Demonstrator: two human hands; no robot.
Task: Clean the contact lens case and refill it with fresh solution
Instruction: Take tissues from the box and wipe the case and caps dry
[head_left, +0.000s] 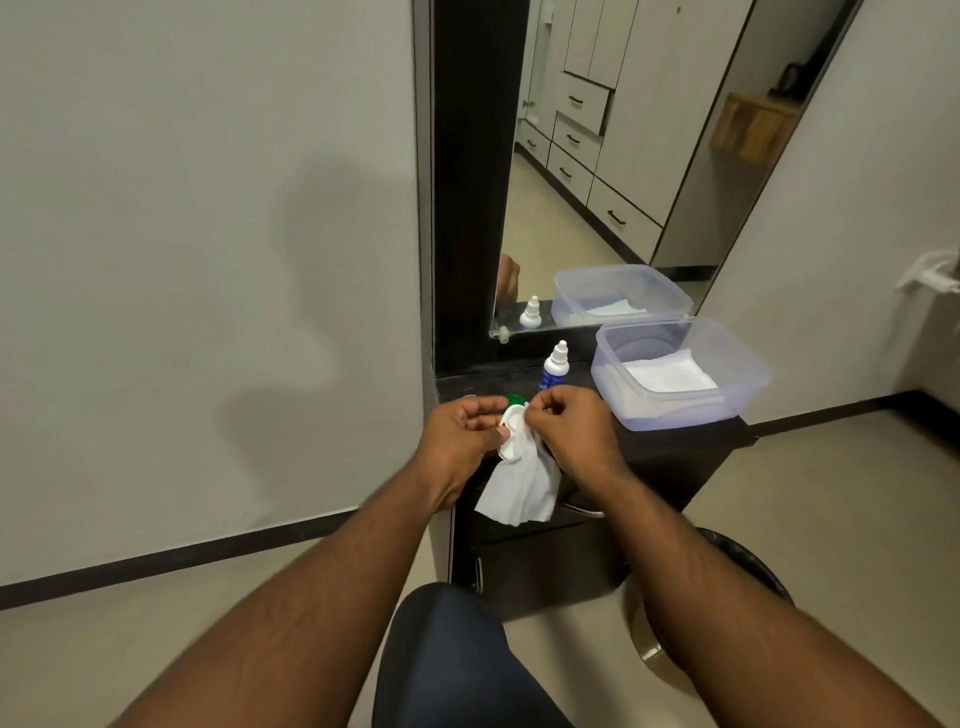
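My left hand (460, 434) holds the white contact lens case (510, 434) by its edge, above the front of the dark cabinet top (675, 441). My right hand (569, 423) pinches a white tissue (522, 488) pressed into one well of the case; the rest of the tissue hangs down. A green cap (516, 399) lies on the cabinet top just behind the case. The small solution bottle (555, 366), white-capped with a blue label, stands upright behind my right hand.
A clear plastic tub (675, 410) holding folded white tissues sits at the right of the cabinet top. A mirror (597, 182) rises behind it. A round stool (727, 597) stands on the floor at the right; my knee (447, 649) is below.
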